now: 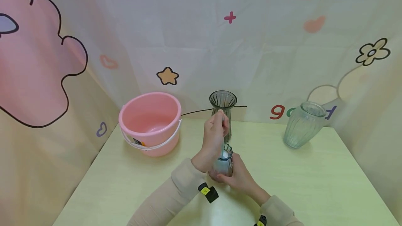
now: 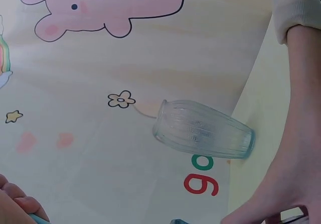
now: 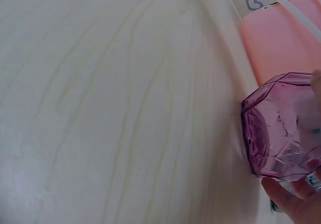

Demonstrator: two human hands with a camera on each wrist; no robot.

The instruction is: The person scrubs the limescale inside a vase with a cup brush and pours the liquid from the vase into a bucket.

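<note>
My left hand (image 1: pixel 214 137) grips the top of a thin light-blue handle (image 1: pixel 222 150), which points down into the mouth of a small faceted glass vase (image 1: pixel 222 166). Something white shows in that mouth; the tool's lower end is hard to make out. Purple towards its base and bluish at its rim, the vase tilts in my right hand (image 1: pixel 242 177), whose fingers and thumb hold its sides. The right wrist view shows the vase's purple base (image 3: pixel 258 133) and my fingers (image 3: pixel 288 196) around it. In the left wrist view, curled left fingers (image 2: pixel 22 201) hold the blue handle.
A pink bucket (image 1: pixel 150 114) with a white handle stands on the left of the table (image 1: pixel 282 187). Behind my hands is a grey flared glass vase (image 1: pixel 223 99). A pale green ribbed glass vase (image 1: pixel 303 126) stands at the right, near the printed curtain (image 1: pixel 201 44).
</note>
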